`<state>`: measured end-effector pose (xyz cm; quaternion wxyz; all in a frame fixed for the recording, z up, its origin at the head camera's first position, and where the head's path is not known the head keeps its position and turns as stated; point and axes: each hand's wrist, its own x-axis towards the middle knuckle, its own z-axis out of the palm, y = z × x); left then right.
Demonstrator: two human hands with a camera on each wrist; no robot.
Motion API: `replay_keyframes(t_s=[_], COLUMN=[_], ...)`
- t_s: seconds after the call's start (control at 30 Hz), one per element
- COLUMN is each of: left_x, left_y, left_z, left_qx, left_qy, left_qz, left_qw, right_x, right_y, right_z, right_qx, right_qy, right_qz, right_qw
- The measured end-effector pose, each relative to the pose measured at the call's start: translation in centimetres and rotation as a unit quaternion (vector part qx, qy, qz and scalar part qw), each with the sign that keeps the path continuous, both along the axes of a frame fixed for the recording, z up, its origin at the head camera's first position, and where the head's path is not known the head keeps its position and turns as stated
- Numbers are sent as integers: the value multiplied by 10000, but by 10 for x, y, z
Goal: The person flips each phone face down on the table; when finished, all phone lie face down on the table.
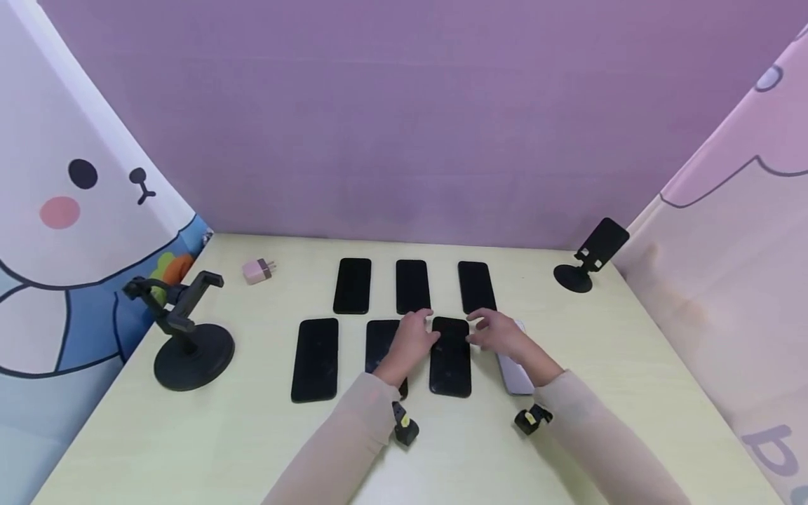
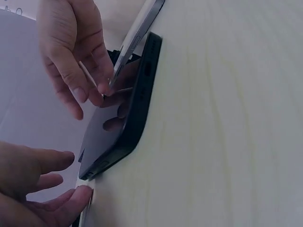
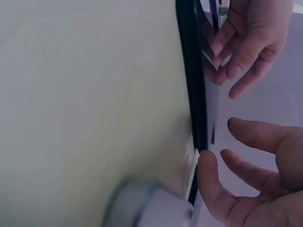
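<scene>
A black smartphone (image 1: 450,372) lies screen up between my two hands. My left hand (image 1: 412,338) reaches over the neighbouring black phone (image 1: 376,344), its fingertips close to the middle phone's upper left edge. On the other side, my right hand (image 1: 500,332) hovers with spread, loosely bent fingers by the upper right edge. Below the right wrist lies a pale lavender phone (image 1: 517,379), partly covered by the arm. The left wrist view shows the middle phone's dark side edge (image 2: 142,99) low over the tabletop. In the right wrist view, a right fingertip is right at this phone's edge (image 3: 196,90).
Three black phones form a back row, among them the left one (image 1: 352,285) and the right one (image 1: 476,286). Another phone (image 1: 315,359) lies front left. A black phone holder (image 1: 193,358) and pink charger (image 1: 255,271) stand left; a small black stand (image 1: 602,245) stands back right.
</scene>
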<state>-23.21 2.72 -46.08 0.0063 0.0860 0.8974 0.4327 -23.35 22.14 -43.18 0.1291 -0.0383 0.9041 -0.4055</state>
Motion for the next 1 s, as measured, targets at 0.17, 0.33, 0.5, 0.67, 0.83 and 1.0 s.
replay_keyframes(t_s=[0.17,0.33,0.5,0.67,0.83,1.0], left_x=[-1,-3,-4,-4,-5,-5], left_y=[-2,-2,-3,-4,-5,-4], left_z=[-2,-4,-5,-7,-7,-6], left_qx=[137,92,-10,10,-74,-176], left_qy=[-225,-312,-251,-232,-256,-270], left_qz=[-62,-164,-250,-243,-230,-261], left_qw=[9996,9993,9994,9994,9994,9991], right_x=[-3,-5,-7,-9,-10,-10], right_y=[-10,-17,-23,-25,-24,-22], right_z=[-7,-10,-11,-12,-13,-14], right_qx=[-71,6,337,416,262,27], right_qy=[-163,-112,-13,-33,-96,-143], right_qz=[-95,-122,-135,-207,-258,-360], right_qw=[9998,9999,9993,9989,9993,9992])
